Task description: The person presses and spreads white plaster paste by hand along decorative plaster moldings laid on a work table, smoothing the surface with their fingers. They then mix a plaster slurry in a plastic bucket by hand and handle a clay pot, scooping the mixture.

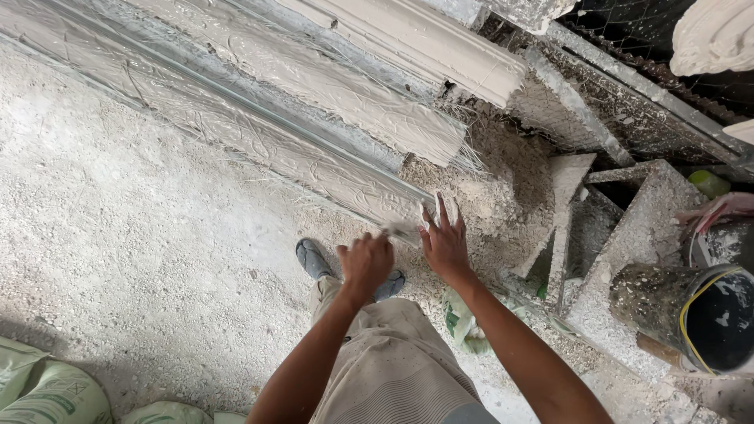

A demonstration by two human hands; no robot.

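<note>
Head view: left hand (366, 263) is clenching around a small pale tool (402, 232), blurred, at the near end of the long plaster moulding (236, 129) lying on the surface. Right hand (444, 242) is lying flat, fingers spread, released, pressing on that same end beside the tool. Dirty bucket (691, 318) is sitting well apart at right. Green sacks (47, 392) are lying on the floor at bottom left.

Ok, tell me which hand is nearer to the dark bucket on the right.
Right. The right hand lies flat on the end of the long plaster moulding, on the side toward the dark bucket. The left hand is fisted just beyond it, farther from the bucket.
</note>
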